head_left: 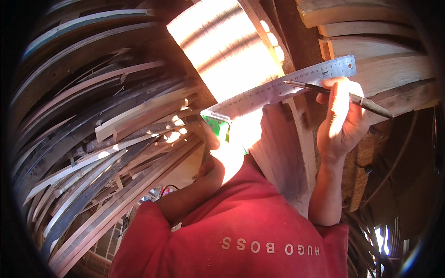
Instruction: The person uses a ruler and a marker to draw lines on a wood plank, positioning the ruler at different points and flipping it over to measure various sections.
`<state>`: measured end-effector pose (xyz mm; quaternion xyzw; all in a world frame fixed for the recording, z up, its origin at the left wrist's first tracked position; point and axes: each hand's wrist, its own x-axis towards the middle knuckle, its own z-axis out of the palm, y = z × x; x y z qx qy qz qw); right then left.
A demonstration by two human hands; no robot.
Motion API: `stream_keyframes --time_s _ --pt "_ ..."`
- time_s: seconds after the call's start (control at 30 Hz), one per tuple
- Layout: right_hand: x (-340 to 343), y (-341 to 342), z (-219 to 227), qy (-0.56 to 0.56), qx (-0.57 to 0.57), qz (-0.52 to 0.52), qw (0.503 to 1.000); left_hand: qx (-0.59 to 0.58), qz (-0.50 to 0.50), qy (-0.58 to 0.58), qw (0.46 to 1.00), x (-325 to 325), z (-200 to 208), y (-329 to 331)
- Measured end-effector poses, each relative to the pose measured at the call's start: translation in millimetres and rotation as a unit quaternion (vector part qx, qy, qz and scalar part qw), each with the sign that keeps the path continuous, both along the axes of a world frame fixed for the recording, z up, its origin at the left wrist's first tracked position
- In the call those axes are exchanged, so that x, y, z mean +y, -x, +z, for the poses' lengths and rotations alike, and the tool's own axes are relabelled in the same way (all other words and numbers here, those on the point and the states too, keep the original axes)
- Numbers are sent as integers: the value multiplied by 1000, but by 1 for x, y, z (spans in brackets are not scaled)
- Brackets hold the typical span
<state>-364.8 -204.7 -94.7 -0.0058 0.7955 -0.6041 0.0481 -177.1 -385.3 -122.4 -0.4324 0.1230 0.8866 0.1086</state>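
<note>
A wooden board (222, 46) lies in glaring sunlight, crossed by two dark shadow bands. Across its near end rests the metal blade of a try square (259, 96), the blade reaching past the board's right edge. The square's green stock (218, 127) is at the board's left side. My left hand (227, 150) is closed around that stock; strong light washes out some of its fingers. In my right hand (343, 120) is a dark pencil (378, 108), pinched between the fingers. The pencil's tip is at the blade's edge, close to the board's right corner.
Many long wood strips (106, 143) are stacked on the left. Thick curved planks (389, 51) lie at the upper right. A broad wooden piece (282, 148) stands below the blade, between my arms.
</note>
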Motion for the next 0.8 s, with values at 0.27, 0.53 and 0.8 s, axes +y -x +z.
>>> stream_keyframes --time_s 0.27,0.53,0.8 --pt "-30 18 9 8 -57 58 997 35 21 1 999 -1 -1 9" --pt "-39 20 1 15 -23 145 989 -191 104 -41 975 8 -12 -14" --pt "-23 41 5 -17 30 149 988 1 111 -93 989 2 -12 -23"
